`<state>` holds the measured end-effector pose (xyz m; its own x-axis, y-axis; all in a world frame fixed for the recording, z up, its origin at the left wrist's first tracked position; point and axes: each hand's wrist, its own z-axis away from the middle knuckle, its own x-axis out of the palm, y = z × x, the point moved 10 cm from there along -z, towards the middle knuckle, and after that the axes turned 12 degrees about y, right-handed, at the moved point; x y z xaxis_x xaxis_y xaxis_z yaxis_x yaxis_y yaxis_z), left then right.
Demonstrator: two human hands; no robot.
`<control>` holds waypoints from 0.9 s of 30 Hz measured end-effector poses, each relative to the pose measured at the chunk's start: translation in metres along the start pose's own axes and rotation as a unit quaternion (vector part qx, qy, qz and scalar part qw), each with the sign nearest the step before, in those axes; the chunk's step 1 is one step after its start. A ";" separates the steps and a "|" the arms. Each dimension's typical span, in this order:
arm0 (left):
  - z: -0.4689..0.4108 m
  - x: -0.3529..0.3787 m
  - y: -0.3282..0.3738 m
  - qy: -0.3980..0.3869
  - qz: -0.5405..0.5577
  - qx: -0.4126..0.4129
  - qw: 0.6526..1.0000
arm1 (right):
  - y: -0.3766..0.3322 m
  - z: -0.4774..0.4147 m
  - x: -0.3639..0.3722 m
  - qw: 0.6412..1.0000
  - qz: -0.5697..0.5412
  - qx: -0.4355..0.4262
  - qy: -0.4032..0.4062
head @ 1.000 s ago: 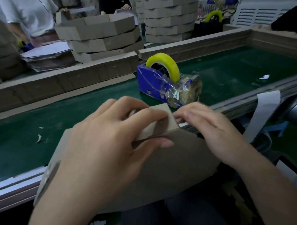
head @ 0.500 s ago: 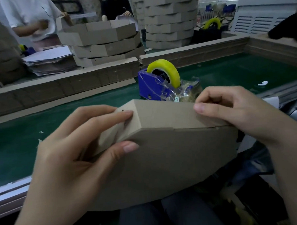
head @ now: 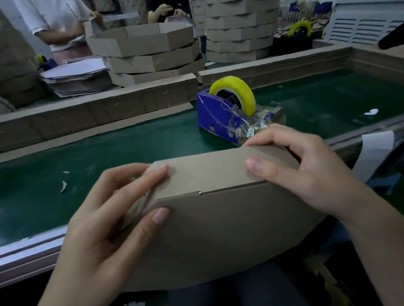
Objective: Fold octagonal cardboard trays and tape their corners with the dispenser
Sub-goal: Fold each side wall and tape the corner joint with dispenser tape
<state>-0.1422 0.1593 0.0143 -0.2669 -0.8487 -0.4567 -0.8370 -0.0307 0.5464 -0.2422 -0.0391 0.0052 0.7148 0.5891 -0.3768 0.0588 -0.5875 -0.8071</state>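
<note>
A brown cardboard tray (head: pixel 218 224) stands tilted on its side over my lap, its base facing me and one folded side wall on top. My left hand (head: pixel 102 229) grips the wall's left corner, fingers over the fold and thumb on the base. My right hand (head: pixel 299 171) pinches the wall's right corner, thumb on the wall and fingers curled behind it. A blue tape dispenser (head: pixel 232 116) with a yellow roll sits on the green belt (head: pixel 104 161) just beyond the tray.
Stacks of folded octagonal trays (head: pixel 145 49) and flat sheets (head: pixel 77 75) stand behind a low cardboard barrier (head: pixel 90 111). Two people work at the back. A second dispenser (head: pixel 300 30) sits far right. Paper scraps lie on the belt. A metal rail (head: pixel 27 250) edges the belt.
The tray was turned and lifted, so a full side wall now faces up. My hands spread apart from one corner to the wall's two ends.
</note>
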 end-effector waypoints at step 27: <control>-0.021 0.026 0.020 -0.059 -0.076 0.106 0.990 | -0.007 -0.003 0.025 0.998 0.009 -0.055 -0.012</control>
<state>-0.1557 0.1254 0.0281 -0.1743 -0.7747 -0.6078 -0.9499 -0.0303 0.3111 -0.2222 -0.0222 0.0030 0.6991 0.5908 -0.4028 0.1240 -0.6549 -0.7454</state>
